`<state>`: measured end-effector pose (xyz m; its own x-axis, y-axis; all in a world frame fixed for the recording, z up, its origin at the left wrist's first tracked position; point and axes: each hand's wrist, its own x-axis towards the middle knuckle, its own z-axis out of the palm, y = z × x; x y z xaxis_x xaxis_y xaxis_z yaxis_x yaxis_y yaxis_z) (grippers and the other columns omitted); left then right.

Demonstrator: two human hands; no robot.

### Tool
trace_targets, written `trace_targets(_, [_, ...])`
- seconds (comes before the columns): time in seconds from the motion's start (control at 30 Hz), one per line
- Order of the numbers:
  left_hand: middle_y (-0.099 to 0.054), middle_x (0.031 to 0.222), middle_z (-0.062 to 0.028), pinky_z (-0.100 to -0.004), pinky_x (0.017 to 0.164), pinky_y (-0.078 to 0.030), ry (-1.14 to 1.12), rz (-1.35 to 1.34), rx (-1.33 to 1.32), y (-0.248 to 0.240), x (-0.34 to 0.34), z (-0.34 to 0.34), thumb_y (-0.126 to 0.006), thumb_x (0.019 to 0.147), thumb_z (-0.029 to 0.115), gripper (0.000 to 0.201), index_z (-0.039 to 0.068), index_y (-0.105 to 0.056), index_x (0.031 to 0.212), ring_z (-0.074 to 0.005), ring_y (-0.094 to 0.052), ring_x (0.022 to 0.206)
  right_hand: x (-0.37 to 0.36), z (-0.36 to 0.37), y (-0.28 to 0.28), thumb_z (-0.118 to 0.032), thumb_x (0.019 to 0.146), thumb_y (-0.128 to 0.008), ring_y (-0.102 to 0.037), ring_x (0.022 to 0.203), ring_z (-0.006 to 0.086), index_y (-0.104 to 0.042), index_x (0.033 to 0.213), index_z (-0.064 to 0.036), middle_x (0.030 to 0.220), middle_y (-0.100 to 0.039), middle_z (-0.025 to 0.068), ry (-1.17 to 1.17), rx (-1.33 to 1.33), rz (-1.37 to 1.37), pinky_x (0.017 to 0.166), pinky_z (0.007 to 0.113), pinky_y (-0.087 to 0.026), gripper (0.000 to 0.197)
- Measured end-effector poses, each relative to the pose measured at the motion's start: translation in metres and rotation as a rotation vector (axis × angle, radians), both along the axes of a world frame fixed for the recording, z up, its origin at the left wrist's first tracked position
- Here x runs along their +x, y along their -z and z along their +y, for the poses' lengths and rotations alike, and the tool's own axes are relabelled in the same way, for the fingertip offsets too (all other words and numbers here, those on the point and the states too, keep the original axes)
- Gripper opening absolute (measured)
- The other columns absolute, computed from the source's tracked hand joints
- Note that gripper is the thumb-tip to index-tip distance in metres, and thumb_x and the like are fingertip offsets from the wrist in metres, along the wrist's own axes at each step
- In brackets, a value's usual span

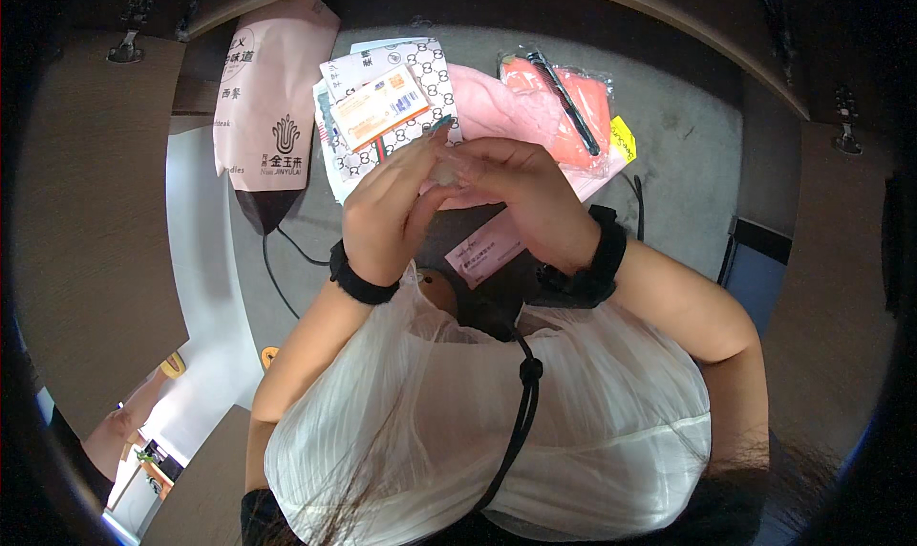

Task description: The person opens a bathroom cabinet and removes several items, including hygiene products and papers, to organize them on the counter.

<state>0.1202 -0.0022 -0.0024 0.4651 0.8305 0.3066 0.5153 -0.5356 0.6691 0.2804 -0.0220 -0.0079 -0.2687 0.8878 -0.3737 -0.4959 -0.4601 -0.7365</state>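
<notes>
My left hand (382, 197) and my right hand (530, 188) meet in front of me, fingertips together. Between them shows a small pale, translucent thing (445, 173), mostly hidden by the fingers; its kind I cannot make out. Thumb and fingers of both hands close around it. Just beyond my left fingers lies a flat white-and-orange packet (382, 107) on a white patterned paper bag (435, 73). Pink cloth (492, 107) lies behind my right fingers. A pink card (485, 248) is below the hands.
A coral item in clear plastic (530, 97) lies at the far right, with a black pen (564, 102) across it. Beside it is a yellow label (622, 138). A tall pink printed bag (272, 97) is at the left, near a dark cord (277, 283) on the grey surface (683, 164).
</notes>
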Motion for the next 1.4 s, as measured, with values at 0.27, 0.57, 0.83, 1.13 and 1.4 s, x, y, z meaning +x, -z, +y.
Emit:
trace_targets(0.27, [-0.059, 0.104, -0.0161, -0.0345, 0.082, -0.046, 0.041, 0.172, 0.095, 0.005, -0.003, 0.000, -0.061, 0.072, 0.000, 0.032, 0.001, -0.057, 0.103, -0.0298, -0.057, 0.098, -0.003, -0.005, 0.005, -0.025, 0.087, -0.051, -0.053, 0.075, 0.0101, -0.060, 0.096, 0.0022, 0.083, -0.059, 0.0057, -0.033, 0.056, -0.210, 0.069, 0.024, -0.044, 0.030])
trace_targets(0.57, [-0.060, 0.087, -0.0154, -0.0354, 0.079, -0.047, 0.108, 0.337, 0.206, 0.005, 0.006, 0.001, -0.056, 0.068, 0.003, 0.024, -0.003, -0.057, 0.091, -0.0307, -0.058, 0.083, -0.008, -0.013, 0.009, -0.023, 0.088, -0.044, -0.055, 0.065, 0.0309, -0.059, 0.087, 0.0009, 0.070, -0.057, 0.0195, 0.050, 0.473, -0.763, 0.060, 0.037, -0.042, 0.028])
trace_targets(0.83, [-0.061, 0.077, -0.0090, -0.0339, 0.069, -0.047, 0.205, 0.334, 0.203, 0.008, -0.004, 0.001, -0.063, 0.067, 0.013, 0.017, 0.003, -0.061, 0.081, -0.0248, -0.060, 0.075, 0.008, -0.009, 0.005, -0.026, 0.089, -0.044, -0.058, 0.068, 0.0301, -0.060, 0.089, -0.0004, 0.073, -0.059, 0.0193, -0.308, 0.571, -0.866, 0.061, 0.037, -0.044, 0.030])
trace_targets(1.13, [-0.057, 0.068, -0.0049, -0.0296, 0.058, -0.044, 0.100, 0.114, 0.072, -0.002, -0.008, 0.001, -0.076, 0.055, 0.025, 0.038, 0.006, -0.061, 0.084, -0.0219, -0.056, 0.063, 0.013, -0.002, 0.016, -0.019, 0.087, -0.052, -0.058, 0.076, 0.0109, -0.060, 0.095, 0.0026, 0.082, -0.064, 0.0055, -0.378, 0.345, -0.311, 0.070, 0.025, -0.046, 0.025])
trace_targets(1.4, [-0.056, 0.073, -0.0053, -0.0306, 0.061, -0.044, 0.154, 0.041, 0.038, -0.008, 0.000, 0.003, -0.076, 0.055, 0.022, 0.054, 0.008, -0.059, 0.104, -0.0216, -0.054, 0.066, 0.007, -0.008, 0.028, -0.017, 0.087, -0.051, -0.057, 0.078, 0.0108, -0.059, 0.099, 0.0015, 0.086, -0.063, 0.0073, -0.193, 0.386, -0.240, 0.073, 0.024, -0.046, 0.023])
